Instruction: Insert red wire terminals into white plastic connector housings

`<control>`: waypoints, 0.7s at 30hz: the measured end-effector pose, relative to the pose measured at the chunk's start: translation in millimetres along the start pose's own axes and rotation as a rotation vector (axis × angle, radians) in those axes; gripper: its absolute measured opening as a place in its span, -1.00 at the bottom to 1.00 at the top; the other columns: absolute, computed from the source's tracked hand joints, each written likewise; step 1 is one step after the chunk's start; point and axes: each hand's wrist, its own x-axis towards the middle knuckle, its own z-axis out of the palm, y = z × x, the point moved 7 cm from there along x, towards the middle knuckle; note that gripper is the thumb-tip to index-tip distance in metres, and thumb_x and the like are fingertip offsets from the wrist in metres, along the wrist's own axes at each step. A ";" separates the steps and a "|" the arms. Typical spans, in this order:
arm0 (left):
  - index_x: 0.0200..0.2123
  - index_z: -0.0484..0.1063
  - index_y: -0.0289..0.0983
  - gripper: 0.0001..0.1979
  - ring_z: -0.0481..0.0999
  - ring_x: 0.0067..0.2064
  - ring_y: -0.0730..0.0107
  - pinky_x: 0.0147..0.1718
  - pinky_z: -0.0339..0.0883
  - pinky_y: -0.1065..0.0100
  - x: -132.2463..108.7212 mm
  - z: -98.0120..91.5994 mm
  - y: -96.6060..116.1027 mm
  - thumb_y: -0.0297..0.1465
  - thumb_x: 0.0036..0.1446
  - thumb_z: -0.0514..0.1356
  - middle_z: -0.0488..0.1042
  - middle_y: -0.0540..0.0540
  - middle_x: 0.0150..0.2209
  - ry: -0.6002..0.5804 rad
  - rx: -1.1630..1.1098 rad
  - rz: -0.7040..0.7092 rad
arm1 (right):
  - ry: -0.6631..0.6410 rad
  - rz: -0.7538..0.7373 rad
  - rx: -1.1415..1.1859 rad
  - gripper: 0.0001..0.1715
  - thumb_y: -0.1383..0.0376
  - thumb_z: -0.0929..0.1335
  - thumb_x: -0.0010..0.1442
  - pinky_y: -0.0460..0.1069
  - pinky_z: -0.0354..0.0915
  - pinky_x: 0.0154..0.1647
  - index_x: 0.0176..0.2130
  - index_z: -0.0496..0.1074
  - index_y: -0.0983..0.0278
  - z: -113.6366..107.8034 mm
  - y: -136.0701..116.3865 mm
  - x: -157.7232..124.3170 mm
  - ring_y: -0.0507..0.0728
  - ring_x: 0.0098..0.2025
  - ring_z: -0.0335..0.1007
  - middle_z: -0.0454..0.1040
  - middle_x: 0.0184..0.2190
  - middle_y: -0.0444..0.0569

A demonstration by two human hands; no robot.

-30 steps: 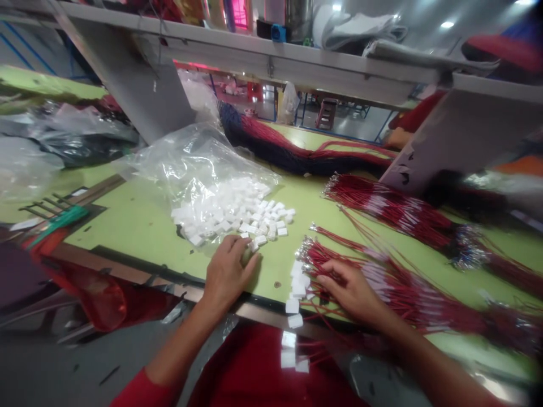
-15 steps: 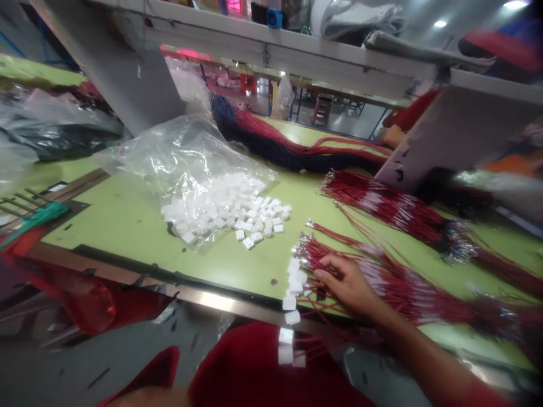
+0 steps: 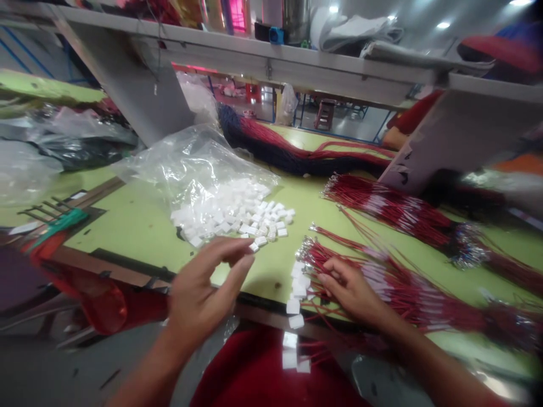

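My left hand (image 3: 203, 288) hovers over the near edge of a pile of small white plastic connectors (image 3: 237, 213), with its fingers spread and nothing visible in them. Its fingertips are close to a loose connector (image 3: 253, 247). My right hand (image 3: 352, 289) lies on a bundle of red wires (image 3: 418, 288), its fingers pinched around several strands. Just left of that hand, white connectors (image 3: 297, 288) on wire ends form a line running over the table edge.
The green table (image 3: 127, 234) has a torn clear plastic bag (image 3: 190, 161) behind the pile. Further red wire bundles (image 3: 390, 212) and a red-and-black bundle (image 3: 297, 152) lie beyond. A shelf (image 3: 263, 56) spans overhead. A co-worker's hand (image 3: 394, 138) shows far right.
My left hand has left the pile, dropped below the near table edge, and come back raised over the pile's near side. My right hand has barely moved on the wires.
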 end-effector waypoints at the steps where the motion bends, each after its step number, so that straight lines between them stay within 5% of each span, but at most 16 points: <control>1: -0.14 0.48 -0.20 -0.84 0.51 -0.29 0.33 -0.30 0.43 0.28 4.8 18.5 -12.4 -0.33 0.26 0.15 0.51 -0.07 -0.20 -0.132 0.000 -0.008 | 0.013 -0.002 -0.013 -0.73 0.11 0.29 0.31 -0.10 0.19 -0.50 -0.32 0.31 0.25 -0.6 -0.3 0.4 0.02 -0.49 0.28 0.34 -0.51 -0.16; 6: -0.29 0.44 -0.26 -0.72 0.45 -0.37 0.24 -0.55 0.12 0.37 8.1 70.7 -77.4 -0.14 0.20 0.20 0.47 -0.11 -0.32 -0.343 0.439 -0.203 | 0.077 -0.006 0.012 -0.76 0.15 0.34 0.24 -0.10 0.19 -0.47 -0.36 0.35 0.26 -3.8 -4.3 1.7 0.02 -0.48 0.26 0.33 -0.50 -0.16; 11: -0.33 0.43 -0.26 -0.72 0.44 -0.36 0.20 -0.56 -0.01 0.37 8.0 79.6 -77.9 -0.19 0.27 0.10 0.45 -0.15 -0.31 -0.363 0.594 -0.169 | 0.056 0.009 0.106 -0.73 0.14 0.35 0.23 -0.11 0.17 -0.50 -0.39 0.38 0.28 -1.7 -5.2 2.1 -0.01 -0.52 0.21 0.34 -0.54 -0.18; 17: -0.03 0.43 -0.26 -0.72 0.49 -0.31 0.25 -0.35 0.34 0.28 -9.4 71.9 -72.8 -0.29 0.23 0.13 0.49 -0.12 -0.27 -0.313 0.135 -0.212 | 0.075 0.072 0.217 -0.72 0.13 0.40 0.17 -0.12 0.16 -0.52 -0.40 0.41 0.29 -2.0 -1.5 2.1 -0.02 -0.54 0.21 0.35 -0.55 -0.18; 21: -0.14 0.48 -0.22 -0.79 0.55 -0.26 0.30 -0.24 0.43 0.28 -23.5 88.9 -52.4 -0.28 0.18 0.22 0.54 -0.07 -0.25 -0.387 -0.316 -0.301 | 0.091 0.076 0.254 -0.74 0.16 0.43 0.13 -0.14 0.13 -0.54 -0.43 0.41 0.30 -3.2 -3.2 2.0 -0.04 -0.55 0.20 0.34 -0.56 -0.19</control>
